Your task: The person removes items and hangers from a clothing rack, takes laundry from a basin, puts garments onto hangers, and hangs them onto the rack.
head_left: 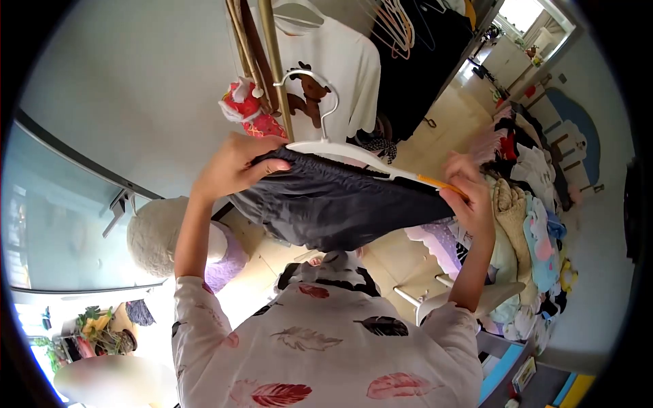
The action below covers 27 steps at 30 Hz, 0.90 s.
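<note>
At twelve o'clock, the dark elastic-waisted garment (320, 204) is gripped by the left hand (238, 163) at ten and the right hand (473, 197) at two, beside the white hanger's (347, 152) orange end; even tension is best applied along the waistband (340, 168)

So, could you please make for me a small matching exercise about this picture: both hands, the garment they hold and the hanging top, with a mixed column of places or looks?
Column one
1. Left hand
2. Right hand
3. Held garment
4. Hanging top

Column two
A. White, with a brown antlered animal figure
B. At the orange part of the hanger
C. Dark grey, with a gathered waistband
D. At the waistband, on the side away from the hanger's orange part

Right pairs: 1-D, 2-B, 3-C, 4-A
</note>
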{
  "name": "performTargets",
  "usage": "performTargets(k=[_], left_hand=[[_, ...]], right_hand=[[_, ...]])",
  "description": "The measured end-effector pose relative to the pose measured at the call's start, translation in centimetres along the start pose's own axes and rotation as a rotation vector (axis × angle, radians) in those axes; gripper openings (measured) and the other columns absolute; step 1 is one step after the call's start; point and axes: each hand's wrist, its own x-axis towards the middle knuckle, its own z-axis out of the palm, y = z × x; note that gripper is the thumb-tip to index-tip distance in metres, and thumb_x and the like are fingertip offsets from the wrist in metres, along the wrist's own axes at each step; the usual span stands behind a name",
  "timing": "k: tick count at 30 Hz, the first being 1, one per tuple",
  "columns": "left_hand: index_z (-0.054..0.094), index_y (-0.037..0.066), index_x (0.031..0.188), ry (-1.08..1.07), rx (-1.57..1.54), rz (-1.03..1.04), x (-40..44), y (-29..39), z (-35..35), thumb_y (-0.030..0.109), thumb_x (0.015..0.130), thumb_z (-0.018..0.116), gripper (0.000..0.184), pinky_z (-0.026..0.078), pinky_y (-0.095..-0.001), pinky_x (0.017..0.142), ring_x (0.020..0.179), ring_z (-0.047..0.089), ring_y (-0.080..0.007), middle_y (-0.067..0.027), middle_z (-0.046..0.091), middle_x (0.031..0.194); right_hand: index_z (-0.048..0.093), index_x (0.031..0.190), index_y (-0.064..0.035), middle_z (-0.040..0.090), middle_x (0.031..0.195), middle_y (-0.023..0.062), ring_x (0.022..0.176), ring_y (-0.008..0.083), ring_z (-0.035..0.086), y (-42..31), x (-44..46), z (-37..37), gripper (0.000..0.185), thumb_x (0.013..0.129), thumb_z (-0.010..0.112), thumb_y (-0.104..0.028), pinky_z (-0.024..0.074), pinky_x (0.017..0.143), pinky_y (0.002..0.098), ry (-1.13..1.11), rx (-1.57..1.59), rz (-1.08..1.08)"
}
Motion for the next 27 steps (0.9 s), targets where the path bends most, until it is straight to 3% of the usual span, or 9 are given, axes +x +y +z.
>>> performTargets(k=[2, 4, 5, 8, 10, 12, 19, 24, 27], left_hand=[[0.057, 0.001, 0.085, -0.002, 0.014, 0.015, 1.1, 0.1, 0.1, 0.026, 0.074, 0.063, 0.029, 0.039, -0.0314, 0.05, 0.053, 0.051, -0.0286, -0.0136, 0.052, 0.063], [0.058, 0.001, 0.088, 0.059, 0.158, 0.025, 3.1, -0.4, 0.5, 0.026, 0.073, 0.064, 0.029, 0.04, -0.0314, 0.051, 0.055, 0.052, -0.029, -0.0137, 0.054, 0.064], [0.058, 0.003, 0.089, 0.073, 0.154, -0.037, 3.5, -0.7, 0.6, 0.024, 0.072, 0.065, 0.029, 0.04, -0.0315, 0.052, 0.057, 0.054, -0.0289, -0.0141, 0.054, 0.065], [0.059, 0.002, 0.09, 0.187, 0.047, -0.043, 5.2, -2.1, 1.7, 0.023, 0.072, 0.066, 0.029, 0.04, -0.0311, 0.052, 0.056, 0.054, -0.0284, -0.0136, 0.054, 0.064], [0.059, 0.002, 0.093, 0.152, 0.074, -0.01, 6.6, -2.6, 2.3, 0.023, 0.072, 0.066, 0.031, 0.04, -0.0302, 0.051, 0.054, 0.053, -0.0274, -0.0138, 0.054, 0.063], [0.057, -0.003, 0.098, 0.038, 0.211, -0.133, 7.7, -2.3, 2.4, 0.019, 0.074, 0.065, 0.033, 0.042, -0.0239, 0.059, 0.058, 0.051, -0.0167, -0.0109, 0.056, 0.067], [0.059, -0.001, 0.095, 0.064, 0.22, 0.005, 12.4, -2.3, 5.2, 0.022, 0.073, 0.066, 0.032, 0.037, -0.0281, 0.046, 0.047, 0.045, -0.0251, -0.0155, 0.047, 0.057], [0.059, 0.0, 0.088, 0.157, 0.181, 0.008, 13.5, -3.1, 7.4, 0.022, 0.07, 0.069, 0.03, 0.039, -0.0289, 0.045, 0.046, 0.05, -0.0277, -0.0154, 0.053, 0.057], [0.058, 0.001, 0.093, 0.228, 0.106, -0.105, 13.6, -3.4, 8.2, 0.019, 0.07, 0.069, 0.031, 0.039, -0.0281, 0.045, 0.045, 0.048, -0.0269, -0.0137, 0.053, 0.058]], right_hand=[[0.056, 0.076, 0.0035, 0.05, 0.085, 0.0117, 0.076, 0.0206, 0.053, 0.6, 0.2, -0.3, 0.014, 0.072, 0.062, -0.008, 0.0414, 0.073, 0.029, 0.031, 0.063, -0.035], [0.056, 0.096, 0.0031, 0.048, 0.107, 0.0106, 0.081, 0.0146, 0.052, 0.6, 0.7, -1.2, 0.026, 0.075, 0.062, -0.011, 0.0403, 0.074, 0.0259, 0.05, 0.775, 0.252], [0.051, 0.11, 0.0025, 0.05, 0.108, 0.0105, 0.082, 0.0124, 0.051, 1.5, 0.3, -1.6, 0.036, 0.078, 0.06, -0.012, 0.0397, 0.072, 0.023, 0.069, 0.805, 0.224], [0.054, 0.104, 0.0033, 0.057, 0.093, 0.0095, 0.076, 0.0112, 0.052, 6.9, -2.3, -3.2, 0.028, 0.08, 0.058, -0.012, 0.0396, 0.067, 0.0207, 0.031, 0.213, 0.36], [0.057, 0.099, 0.0037, 0.059, 0.076, 0.0085, 0.067, 0.01, 0.052, 8.0, -2.0, -3.5, 0.023, 0.081, 0.057, -0.01, 0.0394, 0.061, 0.0204, 0.061, 0.142, 0.328], [0.058, 0.097, 0.003, 0.057, 0.067, 0.009, 0.062, 0.0092, 0.051, 8.5, -1.6, -3.6, 0.02, 0.081, 0.055, -0.008, 0.0386, 0.056, 0.0209, 0.201, 0.01, 0.299], [0.057, 0.104, 0.0017, 0.061, 0.078, 0.0088, 0.065, 0.0088, 0.051, 10.0, 0.1, -6.4, 0.024, 0.082, 0.052, -0.009, 0.0396, 0.059, 0.0217, 0.155, 0.012, 0.349], [0.058, 0.1, 0.0034, 0.059, 0.089, 0.003, 0.075, 0.0073, 0.049, 13.0, 0.6, -5.4, 0.03, 0.086, 0.048, -0.022, 0.0379, 0.069, 0.0209, 0.497, 0.637, 0.349], [0.058, 0.097, 0.0039, 0.058, 0.077, 0.0013, 0.069, 0.007, 0.048, 18.4, -2.8, -4.7, 0.031, 0.086, 0.049, -0.024, 0.038, 0.063, 0.0213, 0.558, 0.277, 0.561]])
